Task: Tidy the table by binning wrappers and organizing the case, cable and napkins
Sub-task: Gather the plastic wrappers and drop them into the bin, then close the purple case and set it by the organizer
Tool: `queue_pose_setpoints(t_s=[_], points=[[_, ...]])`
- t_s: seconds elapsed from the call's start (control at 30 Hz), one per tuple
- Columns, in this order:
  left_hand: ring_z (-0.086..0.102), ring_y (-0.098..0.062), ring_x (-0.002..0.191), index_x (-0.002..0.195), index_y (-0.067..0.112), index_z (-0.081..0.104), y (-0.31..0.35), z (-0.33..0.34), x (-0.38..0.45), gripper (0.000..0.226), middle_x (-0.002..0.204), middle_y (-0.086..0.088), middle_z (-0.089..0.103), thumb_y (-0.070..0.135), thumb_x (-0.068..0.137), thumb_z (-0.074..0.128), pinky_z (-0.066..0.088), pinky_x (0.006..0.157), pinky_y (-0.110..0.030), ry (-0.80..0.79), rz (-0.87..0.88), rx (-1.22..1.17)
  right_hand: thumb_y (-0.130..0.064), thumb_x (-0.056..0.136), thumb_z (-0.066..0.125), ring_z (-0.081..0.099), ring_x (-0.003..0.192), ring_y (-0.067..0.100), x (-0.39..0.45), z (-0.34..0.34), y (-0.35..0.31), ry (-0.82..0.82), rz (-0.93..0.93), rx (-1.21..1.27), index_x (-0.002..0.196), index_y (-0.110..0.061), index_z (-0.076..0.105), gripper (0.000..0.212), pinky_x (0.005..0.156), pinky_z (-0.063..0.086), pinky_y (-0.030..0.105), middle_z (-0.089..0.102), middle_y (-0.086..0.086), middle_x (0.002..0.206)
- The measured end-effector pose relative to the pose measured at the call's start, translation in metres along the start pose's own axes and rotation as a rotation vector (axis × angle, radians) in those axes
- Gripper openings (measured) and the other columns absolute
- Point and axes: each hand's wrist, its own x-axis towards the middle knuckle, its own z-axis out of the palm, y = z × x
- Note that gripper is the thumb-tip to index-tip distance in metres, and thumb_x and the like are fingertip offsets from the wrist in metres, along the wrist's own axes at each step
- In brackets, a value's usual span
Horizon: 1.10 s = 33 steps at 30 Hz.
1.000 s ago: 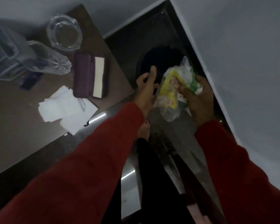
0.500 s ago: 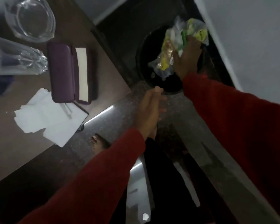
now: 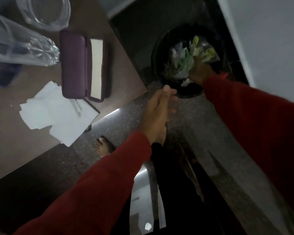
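Note:
My right hand (image 3: 200, 72) reaches down into the round black bin (image 3: 157, 48) on the floor, closed on a bundle of clear, yellow and green wrappers (image 3: 190, 58) that sits inside the bin's mouth. Empty and loosely open, my left hand (image 3: 157, 112) hangs over the floor just before the bin. On the brown table (image 3: 10, 150) lies an open purple case (image 3: 82, 65) with a pale lining. White napkins (image 3: 56, 112) are spread untidily by the table's near edge, touching the case. I cannot make out the cable.
A glass ashtray (image 3: 44, 11) and a clear plastic bottle lying on its side (image 3: 19, 44) sit at the table's far left. A grey wall (image 3: 270, 39) runs right beside the bin. My bare foot (image 3: 103, 147) stands on the speckled floor next to the table corner.
My right hand carried the wrappers from above the bin's rim down into the bin. My left hand dropped back from the bin and hangs empty. The view has tilted closer to the table.

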Motion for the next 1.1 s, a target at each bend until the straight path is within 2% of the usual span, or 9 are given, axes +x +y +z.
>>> queue_pose_setpoints(t_s=[0.07, 0.13, 0.33, 0.43, 0.53, 0.63, 0.77, 0.9, 1.1], points=[[0.064, -0.013, 0.089, 0.112, 0.020, 0.067, 0.013, 0.001, -0.012, 0.037, 0.120, -0.011, 0.070, 0.042, 0.108, 0.037, 0.050, 0.062, -0.012, -0.001, 0.031, -0.013, -0.013, 0.093, 0.055, 0.048, 0.132, 0.042, -0.019, -0.012, -0.001, 0.143, -0.060, -0.048, 0.149, -0.006, 0.033, 0.061, 0.105, 0.042, 0.042, 0.047, 0.028, 0.143], [0.064, -0.014, 0.090, 0.111, 0.022, 0.067, 0.024, 0.000, -0.025, 0.035, 0.119, -0.008, 0.071, 0.041, 0.108, 0.037, 0.049, 0.059, -0.011, 0.014, 0.066, -0.024, -0.013, 0.093, 0.048, 0.058, 0.117, 0.043, -0.043, -0.018, -0.010, 0.288, -0.142, -0.021, 0.133, 0.002, 0.052, 0.043, 0.095, 0.044, 0.041, 0.060, 0.031, 0.124], [0.065, -0.016, 0.091, 0.111, 0.018, 0.068, 0.044, -0.021, -0.067, 0.032, 0.116, -0.008, 0.071, 0.032, 0.109, 0.039, 0.051, 0.072, -0.022, 0.151, 0.208, -0.090, -0.011, 0.092, 0.058, 0.063, 0.083, 0.022, -0.130, -0.013, -0.074, 0.459, -0.356, 0.237, 0.103, -0.007, 0.070, 0.017, 0.078, 0.048, 0.028, 0.066, 0.008, 0.085], [0.069, -0.019, 0.096, 0.110, 0.019, 0.070, 0.045, -0.048, -0.075, 0.033, 0.112, -0.006, 0.074, 0.034, 0.109, 0.041, 0.055, 0.081, -0.033, 0.257, 0.303, -0.090, -0.011, 0.094, 0.062, 0.058, 0.081, 0.006, -0.172, 0.000, -0.126, 0.487, -0.436, 0.383, 0.103, -0.007, 0.069, 0.012, 0.072, 0.044, 0.009, 0.064, -0.001, 0.088], [0.068, -0.023, 0.103, 0.105, 0.030, 0.072, 0.042, -0.087, -0.081, 0.031, 0.107, 0.001, 0.075, 0.043, 0.104, 0.044, 0.052, 0.093, -0.050, 0.347, 0.339, -0.057, -0.017, 0.094, 0.063, 0.062, 0.080, 0.010, -0.191, 0.026, -0.173, 0.397, -0.421, 0.521, 0.108, -0.010, 0.067, 0.015, 0.074, 0.052, 0.021, 0.064, -0.001, 0.089], [0.070, -0.023, 0.099, 0.107, 0.025, 0.072, 0.038, -0.128, -0.091, 0.033, 0.106, 0.000, 0.076, 0.042, 0.104, 0.044, 0.053, 0.086, -0.044, 0.398, 0.313, -0.096, -0.037, 0.088, 0.068, 0.069, 0.090, 0.026, -0.191, 0.058, -0.210, 0.251, -0.264, 0.571, 0.122, -0.019, 0.059, 0.040, 0.083, 0.057, 0.041, 0.067, 0.003, 0.100], [0.067, -0.018, 0.088, 0.108, 0.022, 0.068, 0.030, -0.177, -0.102, 0.032, 0.111, -0.003, 0.074, 0.036, 0.108, 0.040, 0.048, 0.069, -0.025, 0.425, 0.239, -0.167, -0.040, 0.079, 0.074, 0.058, 0.123, 0.030, -0.182, 0.093, -0.239, 0.254, -0.149, 0.446, 0.138, -0.005, 0.046, 0.074, 0.106, 0.045, 0.041, 0.061, 0.016, 0.132], [0.067, -0.017, 0.091, 0.116, 0.018, 0.068, 0.017, -0.213, -0.111, 0.035, 0.118, -0.003, 0.072, 0.035, 0.109, 0.039, 0.048, 0.064, -0.021, 0.409, 0.176, -0.238, -0.015, 0.085, 0.068, 0.057, 0.125, 0.033, -0.178, 0.104, -0.255, 0.330, -0.087, 0.398, 0.138, 0.000, 0.046, 0.060, 0.100, 0.043, 0.033, 0.059, 0.020, 0.134], [0.067, -0.019, 0.090, 0.118, 0.015, 0.069, 0.004, -0.244, -0.118, 0.035, 0.117, -0.006, 0.072, 0.033, 0.109, 0.041, 0.051, 0.072, -0.034, 0.417, 0.193, -0.332, -0.012, 0.092, 0.055, 0.062, 0.118, 0.033, -0.183, 0.104, -0.258, 0.377, -0.050, 0.380, 0.131, -0.013, 0.056, 0.039, 0.098, 0.049, 0.036, 0.067, 0.015, 0.125]])
